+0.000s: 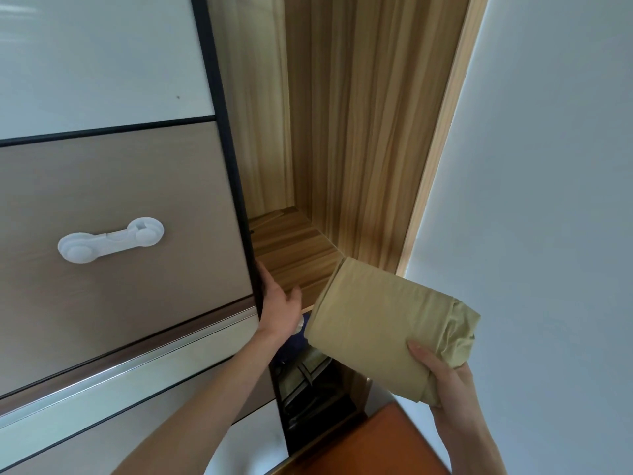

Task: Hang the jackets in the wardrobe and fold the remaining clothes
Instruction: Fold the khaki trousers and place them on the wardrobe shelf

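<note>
Head view: right hand (442,375) fingers hidden under folded cloth (383,323).

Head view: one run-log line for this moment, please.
left hand: on sliding wardrobe door edge | right hand: holds folded khaki cloth bundle | wooden shelf: bare
</note>
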Available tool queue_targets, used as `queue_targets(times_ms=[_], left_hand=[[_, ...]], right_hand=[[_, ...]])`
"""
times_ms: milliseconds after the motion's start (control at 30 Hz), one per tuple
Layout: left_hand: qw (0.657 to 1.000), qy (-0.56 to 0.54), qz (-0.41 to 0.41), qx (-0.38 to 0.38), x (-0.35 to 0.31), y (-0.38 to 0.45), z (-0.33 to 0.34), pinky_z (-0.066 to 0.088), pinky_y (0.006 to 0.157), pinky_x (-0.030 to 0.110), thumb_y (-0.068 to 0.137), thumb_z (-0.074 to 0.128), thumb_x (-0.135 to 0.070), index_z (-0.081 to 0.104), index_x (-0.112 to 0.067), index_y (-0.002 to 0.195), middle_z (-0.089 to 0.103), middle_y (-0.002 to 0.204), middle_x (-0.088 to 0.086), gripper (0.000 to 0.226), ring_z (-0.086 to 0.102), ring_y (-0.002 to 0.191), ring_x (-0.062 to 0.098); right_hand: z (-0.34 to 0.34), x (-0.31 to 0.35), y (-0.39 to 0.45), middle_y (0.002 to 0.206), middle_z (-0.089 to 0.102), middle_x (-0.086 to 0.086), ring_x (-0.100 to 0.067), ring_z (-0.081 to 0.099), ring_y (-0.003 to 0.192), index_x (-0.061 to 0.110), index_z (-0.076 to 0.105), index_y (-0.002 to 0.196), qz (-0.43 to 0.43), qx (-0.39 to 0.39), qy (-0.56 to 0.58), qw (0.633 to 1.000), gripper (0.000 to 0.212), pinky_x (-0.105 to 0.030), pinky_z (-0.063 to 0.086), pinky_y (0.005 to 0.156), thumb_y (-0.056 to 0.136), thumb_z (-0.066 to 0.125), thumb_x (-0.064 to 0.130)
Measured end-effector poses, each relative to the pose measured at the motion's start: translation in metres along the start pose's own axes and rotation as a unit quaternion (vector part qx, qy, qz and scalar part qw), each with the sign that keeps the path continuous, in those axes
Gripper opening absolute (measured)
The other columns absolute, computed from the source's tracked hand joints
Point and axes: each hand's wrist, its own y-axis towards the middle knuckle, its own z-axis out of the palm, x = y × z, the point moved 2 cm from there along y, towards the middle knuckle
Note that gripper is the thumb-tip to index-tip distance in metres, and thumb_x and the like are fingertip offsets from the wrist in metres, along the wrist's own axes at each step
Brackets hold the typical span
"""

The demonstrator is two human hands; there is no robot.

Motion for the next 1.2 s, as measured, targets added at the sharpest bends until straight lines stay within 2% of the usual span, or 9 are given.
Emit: queue_targets(times_ms=[200,300,367,433,533,567,633,967,1200], left_hand=[[0.987,0.161,0.007,0.013,0.025,0.002,-0.023,0.008,0.122,0.031,0.104,0.055,-0.019,-0.015,-0.020,0.163,-0.006,0.172,0.004,0.092,0.007,0.159,0.023],[0.927,0.370,0.035,0.048,0.033,-0.001,-0.035,0.024,0.123,0.040,0.105,0.052,-0.030,0.011,-0.010,0.163,0.017,0.168,0.010,0.074,0.023,0.154,0.028],[0.847,0.522,0.080,0.063,0.034,-0.005,-0.042,0.035,0.117,0.040,0.105,0.048,-0.036,0.039,-0.009,0.151,0.041,0.154,0.012,0.054,0.037,0.142,0.028],[0.719,0.677,0.138,0.072,0.036,-0.010,-0.051,0.023,0.124,0.045,0.106,0.042,-0.039,0.051,-0.009,0.143,0.051,0.146,0.013,0.049,0.041,0.139,0.030],[0.479,0.852,0.181,0.105,0.040,-0.016,-0.070,-0.009,0.126,0.058,0.105,0.046,-0.036,0.032,-0.005,0.157,0.035,0.162,0.017,0.063,0.026,0.152,0.035],[0.429,0.877,0.183,0.117,0.042,-0.019,-0.075,-0.013,0.123,0.057,0.104,0.048,-0.035,0.023,-0.004,0.160,0.027,0.166,0.017,0.068,0.019,0.155,0.035],[0.377,0.898,0.188,0.129,0.043,-0.025,-0.080,-0.016,0.120,0.053,0.105,0.046,-0.032,0.012,-0.003,0.161,0.017,0.169,0.016,0.071,0.012,0.157,0.035],[0.358,0.906,0.178,0.138,0.054,-0.033,-0.111,-0.011,0.123,0.054,0.108,0.043,-0.029,0.015,-0.001,0.161,0.016,0.169,0.018,0.066,0.013,0.157,0.036],[0.361,0.904,0.190,0.128,0.074,-0.045,-0.154,-0.010,0.123,0.056,0.107,0.043,-0.027,0.022,0.002,0.158,0.019,0.168,0.022,0.063,0.014,0.156,0.039]], right_hand=[[0.005,-0.004,-0.001,0.113,0.076,-0.012,-0.028,0.078,0.088,0.011,0.064,0.124,0.017,0.003,0.003,1.000,0.046,-0.046,0.060,0.067,0.081,0.081,0.011],[0.010,-0.009,0.001,0.110,0.076,-0.011,-0.027,0.078,0.080,0.012,0.063,0.122,0.024,0.004,0.007,1.000,0.045,-0.045,0.058,0.060,0.081,0.082,0.011],[0.015,-0.015,0.005,0.117,0.075,-0.006,-0.029,0.074,0.099,0.016,0.062,0.128,0.032,0.002,0.009,0.999,0.056,-0.045,0.060,0.069,0.078,0.085,0.015],[0.024,-0.020,0.006,0.122,0.073,-0.005,-0.031,0.070,0.110,0.017,0.061,0.130,0.040,0.006,0.015,0.999,0.063,-0.049,0.059,0.083,0.073,0.086,0.017],[0.039,-0.024,0.007,0.124,0.072,-0.006,-0.031,0.069,0.112,0.015,0.059,0.133,0.054,0.013,0.014,0.998,0.071,-0.051,0.058,0.090,0.068,0.088,0.019],[0.044,-0.025,0.007,0.123,0.073,-0.006,-0.031,0.070,0.111,0.014,0.059,0.133,0.054,0.017,0.013,0.998,0.072,-0.050,0.058,0.089,0.067,0.088,0.019],[0.054,-0.026,0.006,0.121,0.074,-0.005,-0.030,0.071,0.109,0.015,0.060,0.132,0.051,0.023,0.010,0.998,0.070,-0.048,0.059,0.085,0.068,0.087,0.017],[0.096,-0.029,-0.008,0.115,0.076,-0.003,-0.022,0.076,0.095,0.014,0.060,0.132,0.034,0.035,0.032,0.998,0.067,-0.040,0.063,0.068,0.069,0.084,0.014],[0.125,-0.044,-0.022,0.120,0.074,0.000,-0.027,0.071,0.111,0.019,0.059,0.134,0.033,0.047,0.026,0.998,0.071,-0.051,0.058,0.093,0.068,0.086,0.018]])
